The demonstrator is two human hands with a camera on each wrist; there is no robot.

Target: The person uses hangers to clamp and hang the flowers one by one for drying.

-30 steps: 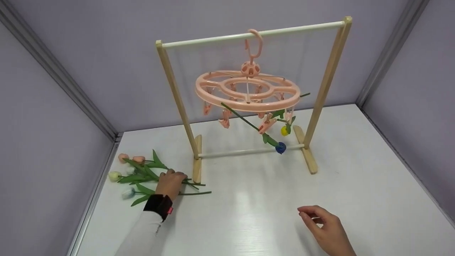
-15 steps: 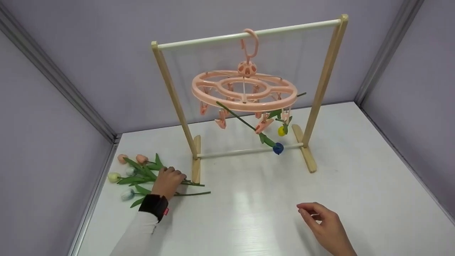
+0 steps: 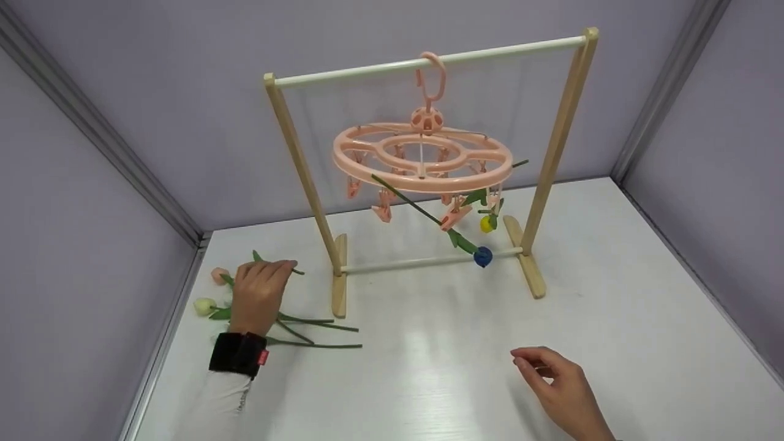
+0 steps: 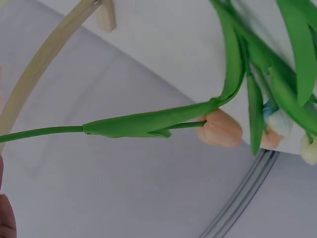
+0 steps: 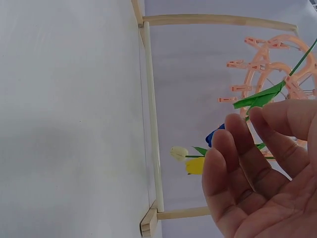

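My left hand [image 3: 260, 294] pinches the stem of an artificial pink tulip [image 4: 148, 119], raised over the left of the table; the hand hides much of it in the head view. Below the hand lie several more tulips, among them a cream one [image 3: 204, 306] and a pink one [image 3: 220, 275]. My right hand [image 3: 560, 389] hovers at the front right, fingers loosely bent, holding nothing. A round pink clip hanger [image 3: 422, 182] carries a blue tulip [image 3: 483, 256] and a yellow tulip [image 3: 488, 224] in its clips. Behind them a white tulip [image 5: 179, 153] shows in the right wrist view.
The hanger hooks over the white top bar [image 3: 367, 69] of a wooden stand. Its left foot [image 3: 339, 294] stands close to the loose stems, its right foot [image 3: 527, 263] farther right. Grey walls enclose the white table [image 3: 429, 355].
My left hand has picked a pink tulip from the pile and moved left and away from me with it. The remaining stems shifted slightly. My right hand has stayed almost still.
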